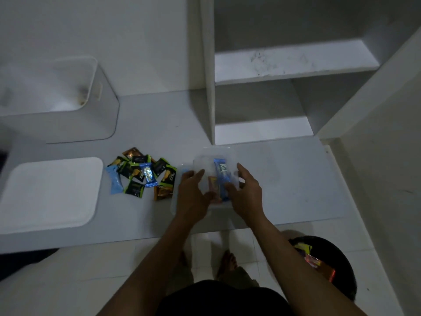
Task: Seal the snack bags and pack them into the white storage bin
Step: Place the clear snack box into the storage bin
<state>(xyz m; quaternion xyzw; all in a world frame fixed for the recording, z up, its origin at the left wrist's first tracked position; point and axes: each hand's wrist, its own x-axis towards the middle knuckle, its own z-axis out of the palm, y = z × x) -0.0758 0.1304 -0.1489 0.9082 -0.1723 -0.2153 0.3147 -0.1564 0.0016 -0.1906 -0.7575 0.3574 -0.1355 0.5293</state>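
Both hands, the left hand point(193, 192) and right hand point(245, 189), lay with fingers spread on a clear plastic zip bag point(205, 163) holding 1 blue snack bar point(221, 176), right of the pile of green and blue sachets point(141, 173). Pressing firmly along the bag's whole seal would close it; the white plastic storage bin point(68, 106) waited behind that pile.

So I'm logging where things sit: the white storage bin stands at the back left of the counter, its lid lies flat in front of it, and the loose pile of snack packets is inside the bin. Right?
Not quite. The head view shows the pile of snack packets lying on the counter, between the lid and the hands, not inside the white storage bin. The bin's place and the lid's are as you said.
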